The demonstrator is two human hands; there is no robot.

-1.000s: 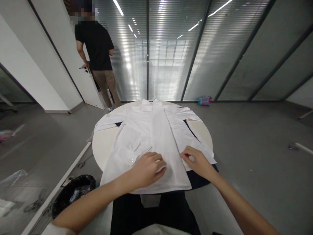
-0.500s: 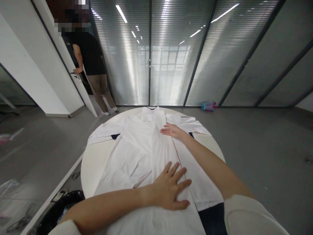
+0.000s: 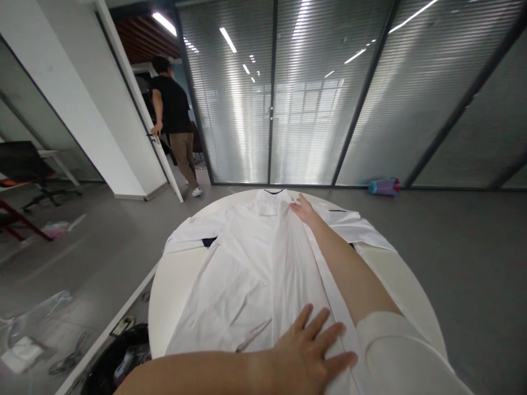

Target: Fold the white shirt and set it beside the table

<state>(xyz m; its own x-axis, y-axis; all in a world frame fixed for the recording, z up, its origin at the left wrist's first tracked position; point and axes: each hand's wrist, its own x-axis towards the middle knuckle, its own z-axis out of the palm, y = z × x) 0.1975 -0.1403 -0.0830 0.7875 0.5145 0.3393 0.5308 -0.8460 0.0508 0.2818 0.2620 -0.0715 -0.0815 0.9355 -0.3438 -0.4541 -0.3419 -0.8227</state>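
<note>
A white long-sleeved garment [image 3: 242,263] with a collar lies spread out on a round white table [image 3: 171,296]. Its collar points away from me, and a pocket-like slit shows low on its left half. Dark blue patches peek out by the sleeves. My left hand [image 3: 310,351] rests palm down on the lower front, fingers spread. Farther up, beside the collar, my right hand [image 3: 303,209] touches the cloth with its fingers stretched and thumb apart. My right forearm covers part of the garment's right side.
A person [image 3: 173,109] in a black top stands in the doorway, one hand on the door [image 3: 164,159]. Left of the table is a black-lined bin [image 3: 123,356]. A blue and pink basket [image 3: 383,186] lies by the glass wall. An office chair [image 3: 28,164] stands far left.
My right hand has slid up the garment toward the collar. My left hand stays spread on the cloth. The view has shifted left, and the person has turned in the doorway.
</note>
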